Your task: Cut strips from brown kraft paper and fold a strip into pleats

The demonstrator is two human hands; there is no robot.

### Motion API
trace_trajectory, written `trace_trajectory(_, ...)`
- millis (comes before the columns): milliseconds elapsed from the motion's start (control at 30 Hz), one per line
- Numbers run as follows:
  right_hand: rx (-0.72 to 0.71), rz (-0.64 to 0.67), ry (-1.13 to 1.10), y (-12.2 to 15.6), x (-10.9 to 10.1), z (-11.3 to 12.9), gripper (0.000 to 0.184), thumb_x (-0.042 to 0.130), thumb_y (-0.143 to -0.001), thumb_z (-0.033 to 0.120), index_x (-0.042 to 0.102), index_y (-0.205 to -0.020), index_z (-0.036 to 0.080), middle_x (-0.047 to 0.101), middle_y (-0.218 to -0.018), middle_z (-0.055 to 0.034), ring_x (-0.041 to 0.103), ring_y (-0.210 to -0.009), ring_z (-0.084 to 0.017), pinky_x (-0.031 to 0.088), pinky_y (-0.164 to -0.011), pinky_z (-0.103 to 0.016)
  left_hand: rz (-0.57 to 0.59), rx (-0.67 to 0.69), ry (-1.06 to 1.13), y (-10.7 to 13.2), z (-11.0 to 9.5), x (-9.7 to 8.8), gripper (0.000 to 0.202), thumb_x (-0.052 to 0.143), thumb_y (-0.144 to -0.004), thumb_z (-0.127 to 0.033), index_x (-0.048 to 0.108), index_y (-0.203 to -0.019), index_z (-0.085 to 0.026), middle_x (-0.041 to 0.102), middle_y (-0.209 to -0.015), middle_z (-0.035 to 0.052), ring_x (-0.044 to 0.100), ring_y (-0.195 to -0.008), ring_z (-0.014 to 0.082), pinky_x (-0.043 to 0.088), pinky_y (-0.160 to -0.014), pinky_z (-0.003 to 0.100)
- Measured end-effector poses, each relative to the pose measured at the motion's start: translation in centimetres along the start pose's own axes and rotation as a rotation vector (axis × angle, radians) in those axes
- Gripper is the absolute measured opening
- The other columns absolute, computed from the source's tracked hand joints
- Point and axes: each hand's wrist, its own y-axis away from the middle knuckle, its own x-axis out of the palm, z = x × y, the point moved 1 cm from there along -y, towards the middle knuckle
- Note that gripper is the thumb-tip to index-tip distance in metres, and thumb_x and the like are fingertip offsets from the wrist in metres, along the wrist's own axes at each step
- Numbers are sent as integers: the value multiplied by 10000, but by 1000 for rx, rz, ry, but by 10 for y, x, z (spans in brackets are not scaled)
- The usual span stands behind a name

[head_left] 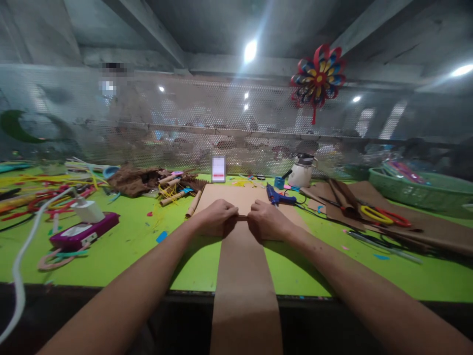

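Observation:
A long strip of brown paper [244,276] runs from the green table top [148,241] over its near edge toward me. My left hand [216,217] and my right hand [268,220] sit side by side on the strip's far end, fingers curled and pinching a fold in the paper. Under the hands lies a wider brown sheet [236,195]. A blue glue gun [279,197] rests just beyond my right hand.
Left: a white charger on a magenta box [83,231], a white cable [22,256], coloured strips, paper rolls [173,190]. Behind: a phone [218,169], a mesh screen, a paper pinwheel [318,76]. Right: a white jug [301,172], scissors [384,215], brown sheets, a green basket [417,190].

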Motion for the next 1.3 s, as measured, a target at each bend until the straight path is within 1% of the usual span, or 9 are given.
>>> trace_trajectory(67, -24, -61, 17, -1, -4, 2, 91, 540, -735, 126, 625, -762, 108, 561, -777, -101, 437, -788, -198, 342, -653, -290, 31, -16, 14, -2, 2, -5, 140, 496, -729, -236, 522, -624, -148, 475, -606, 5, 345, -549, 110, 293, -553, 257)
trace_trajectory(233, -74, -158, 48, -4, -6, 8, 127, 481, -798, 106, 604, -766, 111, 543, -767, -100, 396, -761, -197, 322, -662, -310, 198, -220, 250, -4, 3, -15, 380, 431, -812, -438, 426, -547, -165, 380, -535, -29, 317, -521, 97, 272, -519, 243)
trace_trajectory(567, -106, -242, 63, -2, -6, 11, 160, 432, -835, 91, 575, -774, 126, 518, -751, -93, 354, -740, -194, 306, -658, -314, 177, -288, 559, 1, 1, -8, 383, 555, -761, -484, 618, -674, -116, 504, -609, -5, 384, -573, 104, 297, -559, 240)
trace_trajectory(833, -97, -238, 25, -3, 0, 15, 178, 442, -848, 104, 593, -756, 128, 531, -749, -90, 385, -739, -189, 341, -666, -312, 172, -343, 739, 4, -6, -4, 335, 666, -689, -422, 563, -580, -122, 426, -528, -34, 344, -508, 78, 265, -499, 231)
trace_trajectory(967, 37, -303, -313, -3, 1, 11, 152, 486, -823, 141, 638, -814, 137, 566, -830, -87, 466, -833, -181, 391, -718, -291, 165, -357, 783, 7, -5, -2, 347, 676, -671, -449, 558, -610, -129, 405, -516, -43, 319, -485, 73, 246, -478, 231)
trace_trajectory(1067, 284, -336, -696, -2, 1, -2, 203, 537, -791, 228, 641, -942, 142, 591, -922, -82, 527, -827, -163, 424, -695, -273, 157, -320, 740, 5, -5, -4, 370, 668, -674, -474, 553, -621, -127, 422, -533, -37, 329, -493, 74, 249, -483, 228)
trace_trajectory(1167, 494, -179, -1049, -1, 2, -13, 361, 461, -843, 430, 641, -778, 125, 601, -711, -61, 529, -625, -144, 413, -570, -267, 161, -260, 638, 1, -8, -9, 388, 633, -709, -495, 542, -619, -128, 437, -551, -34, 340, -501, 73, 257, -492, 221)
trace_trajectory(1233, 543, -45, -1228, -1, 2, -13, 524, 392, -843, 562, 586, -607, 137, 532, -526, -34, 470, -493, -127, 361, -480, -259, 158, -234, 592, -1, -11, -11, 396, 599, -738, -508, 532, -628, -134, 443, -547, -35, 354, -499, 75, 267, -494, 218)
trace_trajectory(1300, 564, 5, -1321, -1, 0, -9, 546, 422, -804, 616, 517, -525, 156, 455, -437, 0, 405, -422, -106, 285, -423, -245, 137, -205, 558, -1, -13, -12, 404, 576, -754, -521, 527, -639, -137, 445, -544, -37, 367, -499, 78, 274, -496, 215)
